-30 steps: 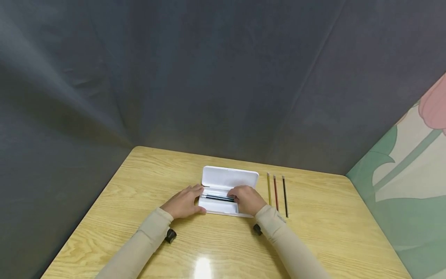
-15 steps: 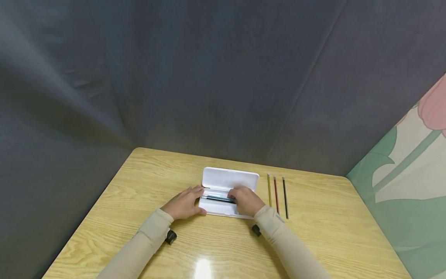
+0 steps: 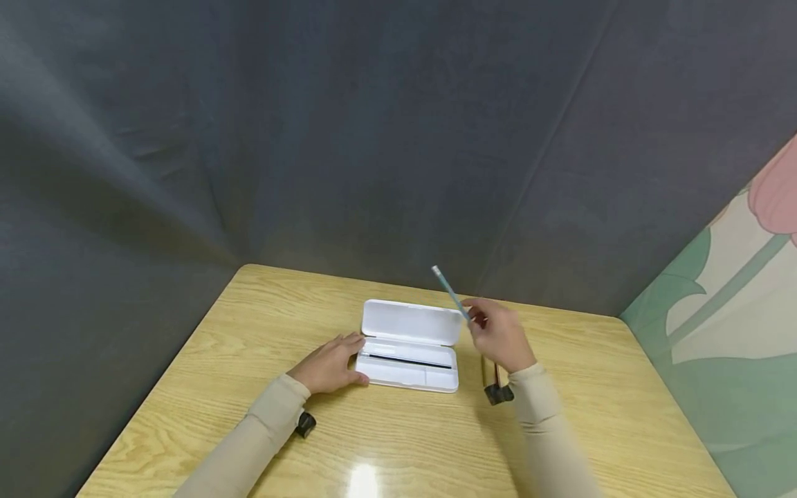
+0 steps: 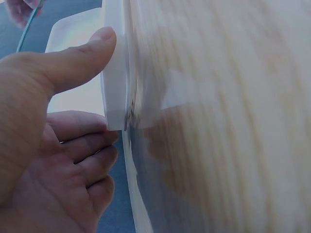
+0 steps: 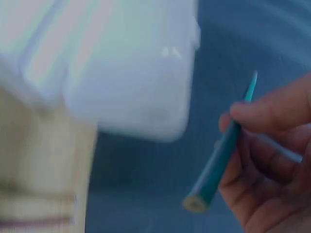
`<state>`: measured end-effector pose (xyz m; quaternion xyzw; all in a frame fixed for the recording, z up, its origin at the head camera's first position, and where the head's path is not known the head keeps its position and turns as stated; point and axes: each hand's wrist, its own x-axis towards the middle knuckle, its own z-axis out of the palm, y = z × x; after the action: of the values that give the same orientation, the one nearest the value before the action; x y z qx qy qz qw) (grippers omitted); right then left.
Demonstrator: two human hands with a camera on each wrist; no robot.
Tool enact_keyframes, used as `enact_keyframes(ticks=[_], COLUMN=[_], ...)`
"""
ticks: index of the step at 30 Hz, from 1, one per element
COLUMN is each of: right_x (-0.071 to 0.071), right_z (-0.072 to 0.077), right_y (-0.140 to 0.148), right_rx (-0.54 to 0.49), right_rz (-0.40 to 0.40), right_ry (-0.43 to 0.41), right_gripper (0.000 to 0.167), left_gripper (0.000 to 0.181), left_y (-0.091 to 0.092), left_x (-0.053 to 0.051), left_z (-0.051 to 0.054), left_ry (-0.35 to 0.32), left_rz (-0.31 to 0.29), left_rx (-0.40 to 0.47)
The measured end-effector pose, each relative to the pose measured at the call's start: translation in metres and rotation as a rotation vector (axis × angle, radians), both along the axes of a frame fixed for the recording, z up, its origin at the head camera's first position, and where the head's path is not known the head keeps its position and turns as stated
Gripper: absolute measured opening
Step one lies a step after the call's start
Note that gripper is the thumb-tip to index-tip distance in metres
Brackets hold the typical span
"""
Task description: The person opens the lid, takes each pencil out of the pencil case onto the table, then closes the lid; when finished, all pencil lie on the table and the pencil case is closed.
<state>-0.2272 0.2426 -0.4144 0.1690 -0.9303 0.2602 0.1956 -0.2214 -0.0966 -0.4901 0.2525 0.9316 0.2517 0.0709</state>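
A white pencil case [image 3: 395, 379] lies on the table with its lid [image 3: 407, 320] raised. One dark pencil [image 3: 405, 360] rests lengthwise inside it. My left hand [image 3: 330, 363] holds the case's left end, the thumb [image 4: 85, 60] on its front side and the fingers at the rear corner. My right hand [image 3: 501, 335] is raised to the right of the lid. Between thumb and fingers it pinches a teal pencil [image 5: 216, 165], tilted, with its white end [image 3: 435, 268] pointing up and left.
Under the right wrist, a yellow pencil [image 3: 483, 370] and part of a red one [image 3: 497, 373] show on the wooden table [image 3: 299, 297]. The hand and sleeve hide the rest of them. Dark cloth [image 3: 386, 152] hangs behind; a flowered cloth [image 3: 735, 332] is at right.
My right hand has lifted the teal pencil out of the case and moved up and right with it. It now covers parts of the pencils on the table. My left hand stays in place.
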Motion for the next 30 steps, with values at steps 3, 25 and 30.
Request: enact_keyframes(ticks=[3, 25, 30], right_x=[-0.002, 0.004, 0.003], right_z=[0.008, -0.069, -0.067], right_y=[0.035, 0.125, 0.126], right_rx=[-0.059, 0.063, 0.094], right_rz=[-0.195, -0.383, -0.388], right_ry=[-0.094, -0.564, -0.56], right_gripper=[0.035, 0.058, 0.058], left_gripper=[0.087, 0.086, 0.086], left_y=[0.001, 0.002, 0.003], left_x=[-0.002, -0.002, -0.003], left_z=[0.0, -0.002, -0.002], left_ry=[-0.002, 0.003, 0.011], left_rz=[0.01, -0.005, -0.007], left_rx=[-0.001, -0.008, -0.007])
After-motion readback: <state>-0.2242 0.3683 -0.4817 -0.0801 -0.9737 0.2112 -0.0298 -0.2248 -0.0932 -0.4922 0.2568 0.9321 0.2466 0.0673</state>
